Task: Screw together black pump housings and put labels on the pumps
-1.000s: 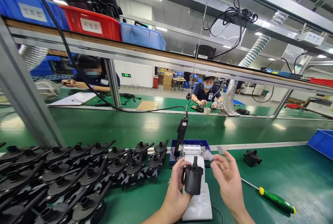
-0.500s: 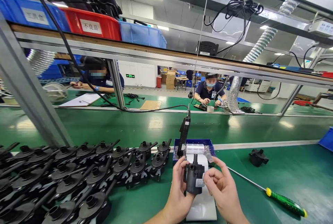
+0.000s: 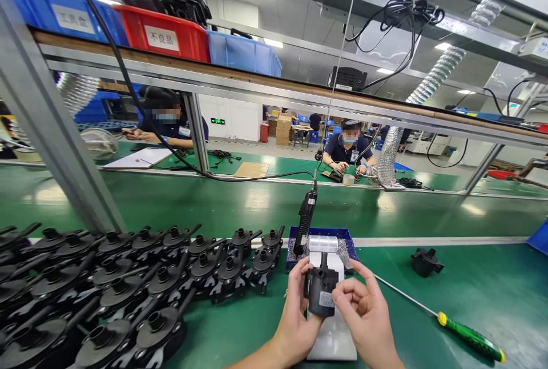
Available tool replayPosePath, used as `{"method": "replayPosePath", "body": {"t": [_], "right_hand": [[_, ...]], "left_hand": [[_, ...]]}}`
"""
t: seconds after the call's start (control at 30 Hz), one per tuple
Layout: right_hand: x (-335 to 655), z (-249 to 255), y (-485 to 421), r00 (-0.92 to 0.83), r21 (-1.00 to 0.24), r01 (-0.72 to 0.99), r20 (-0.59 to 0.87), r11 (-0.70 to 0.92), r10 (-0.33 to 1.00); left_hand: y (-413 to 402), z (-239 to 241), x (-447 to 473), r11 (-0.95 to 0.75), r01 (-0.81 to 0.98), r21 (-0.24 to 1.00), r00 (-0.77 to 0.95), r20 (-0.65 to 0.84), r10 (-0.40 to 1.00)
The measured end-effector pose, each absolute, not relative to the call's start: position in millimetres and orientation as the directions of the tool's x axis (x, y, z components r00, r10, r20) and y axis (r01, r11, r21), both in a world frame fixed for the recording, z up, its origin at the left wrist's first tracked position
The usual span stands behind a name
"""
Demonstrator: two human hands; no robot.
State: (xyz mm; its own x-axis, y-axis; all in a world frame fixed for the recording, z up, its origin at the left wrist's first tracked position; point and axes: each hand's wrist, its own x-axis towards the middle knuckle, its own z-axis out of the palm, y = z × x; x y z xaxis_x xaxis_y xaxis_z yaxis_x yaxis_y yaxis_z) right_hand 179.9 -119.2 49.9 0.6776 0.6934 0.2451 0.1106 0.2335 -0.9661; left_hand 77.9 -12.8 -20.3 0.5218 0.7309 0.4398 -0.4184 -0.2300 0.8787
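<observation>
My left hand [image 3: 297, 306] grips a small black pump body [image 3: 321, 289] upright, its nozzle pointing up. My right hand [image 3: 362, 312] is closed against the pump's front, fingertips pressing a small white label [image 3: 327, 299] on it. Both hands hover over a white block [image 3: 331, 335] on the green bench. Just behind stands a blue tray of small screws [image 3: 322, 245] with a clear roll on it. A black electric screwdriver [image 3: 305, 221] hangs on a cable, its tip at the tray.
Rows of black pump housings [image 3: 128, 283] fill the bench on the left. A green-handled screwdriver [image 3: 464, 335] lies at the right, with a lone black part [image 3: 426, 261] beyond it. Blue and red bins [image 3: 165, 35] sit on the overhead shelf. Two people work across the line.
My right hand carried a small label to the pump and now presses it on the front. The left hand has held the pump throughout.
</observation>
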Motion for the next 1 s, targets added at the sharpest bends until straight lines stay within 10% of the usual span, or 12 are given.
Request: {"method": "replayPosePath", "body": {"t": [0.53, 0.77, 1.0], "right_hand": [[190.6, 43.9, -125.7, 0.58, -0.786, 0.609, 0.534, 0.107, 0.615], [189.0, 54.6, -119.6, 0.581, -0.913, 0.406, 0.235, -0.027, 0.779], [239.3, 68.9, -136.6, 0.627, -0.78, 0.571, 0.212, -0.257, 0.75]], "left_hand": [[-12.8, -21.4, 76.8, -0.266, -0.454, 0.85, 0.526, 0.497, 0.69], [-11.9, -27.5, 72.1, -0.496, -0.404, 0.769, 0.546, 0.637, 0.544], [-17.9, -42.7, 72.6, -0.545, -0.328, 0.772, 0.664, 0.599, 0.448]]}}
